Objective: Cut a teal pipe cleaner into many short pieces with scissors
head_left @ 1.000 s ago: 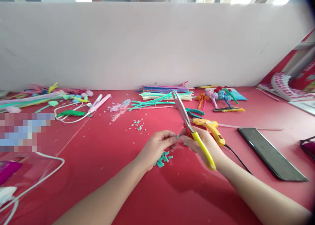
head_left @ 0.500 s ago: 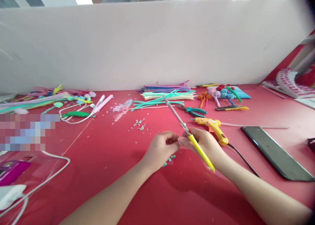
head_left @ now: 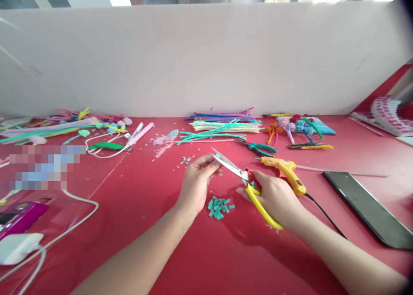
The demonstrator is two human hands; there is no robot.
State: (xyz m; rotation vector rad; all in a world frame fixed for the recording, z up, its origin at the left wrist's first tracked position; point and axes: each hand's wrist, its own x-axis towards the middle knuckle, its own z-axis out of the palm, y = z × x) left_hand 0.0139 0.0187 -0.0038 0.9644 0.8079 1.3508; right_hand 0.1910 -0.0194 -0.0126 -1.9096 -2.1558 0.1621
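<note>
Inspector: State of the hands?
Operator: On my remote feed, the left hand [head_left: 195,179] is narrow at the fingertips, apparently pinching 1 teal piece [head_left: 218,156]. My right hand [head_left: 274,196] is closed around the scissors [head_left: 243,174], its 2 blades parted slightly.
Inspector: Bearing and axis?
Operator: The scissors run from 4 o'clock at the handle to 10 o'clock at the tips. The teal piece lies at 10 o'clock from my right fingers, at the blades; contact I cannot confirm.
Inspector: Loose pieces?
Operator: 1 teal pile [head_left: 219,208], at 6 o'clock from the left fingertips. Left hand nearer.
</note>
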